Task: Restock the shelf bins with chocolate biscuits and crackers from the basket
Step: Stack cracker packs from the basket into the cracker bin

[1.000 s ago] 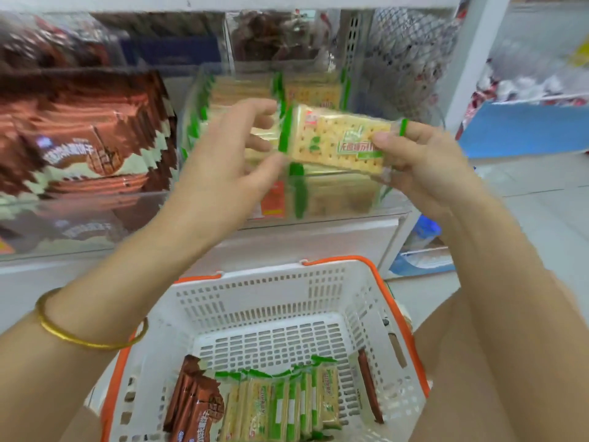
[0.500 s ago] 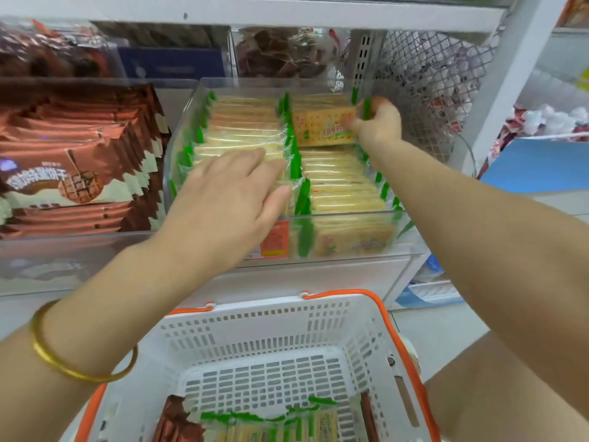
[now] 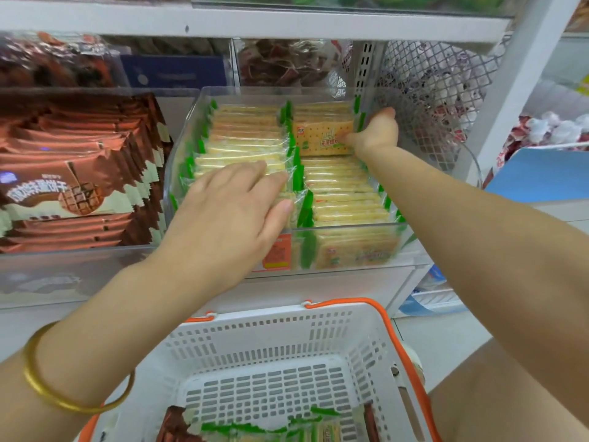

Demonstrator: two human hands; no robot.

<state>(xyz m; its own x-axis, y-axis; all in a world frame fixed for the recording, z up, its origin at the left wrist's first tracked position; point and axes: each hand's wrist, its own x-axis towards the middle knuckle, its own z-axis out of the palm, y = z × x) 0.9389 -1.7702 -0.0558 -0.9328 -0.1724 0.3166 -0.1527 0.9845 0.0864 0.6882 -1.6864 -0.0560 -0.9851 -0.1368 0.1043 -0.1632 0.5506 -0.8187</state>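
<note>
Seating the green-edged, clear-wrapped cracker pack [image 3: 322, 137] is the step in hand. It stands upright, printed face toward me, near the back of the right-hand row inside the clear plastic shelf bin [image 3: 178, 148]. My right hand [image 3: 374, 132] grips the pack's right end, thumb on the printed face and fingers curled over behind it, close to the bin's right wall. My left hand [image 3: 236, 212] lies flat with fingers straight on the tops of the left-hand row of cracker packs [image 3: 245, 138] in the same bin, and it holds nothing. I judge the correct procedure as follows. Push the pack straight down until its top edge is level with its neighbours, keeping it parallel to them. Use a light pinch, since the contents are likely brittle. Watch the green end seam, which could catch on the bin's right wall. Release only once the packs on either side support it. Below the bin's front, the white slotted plastic basket with orange handles [image 3: 271, 342] holds more crackers and brown chocolate biscuit packs [image 3: 173, 425]. The latter probably belong left of the bin.
</note>
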